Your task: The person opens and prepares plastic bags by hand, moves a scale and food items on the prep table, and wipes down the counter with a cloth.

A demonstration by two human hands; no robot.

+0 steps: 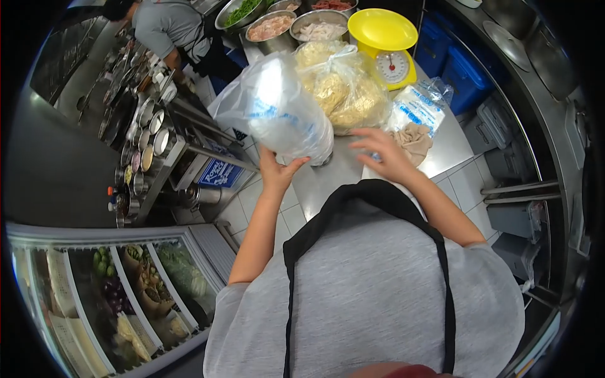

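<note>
A clear plastic bag with blue print stands at the near left of the steel table. My left hand grips its lower side, thumb out to the right; part of the hand is behind the bag. What the bag holds is hard to make out. To the right, my right hand is raised over the table with its fingers apart and nothing in it. Just beyond it sits a big clear bag of yellow noodles. A crumpled beige cloth and a flat printed plastic pack lie right of my right hand.
A yellow scale and metal bowls of meat and greens stand at the back. Another person works at upper left. An open-topped chiller is at lower left, blue bins at right.
</note>
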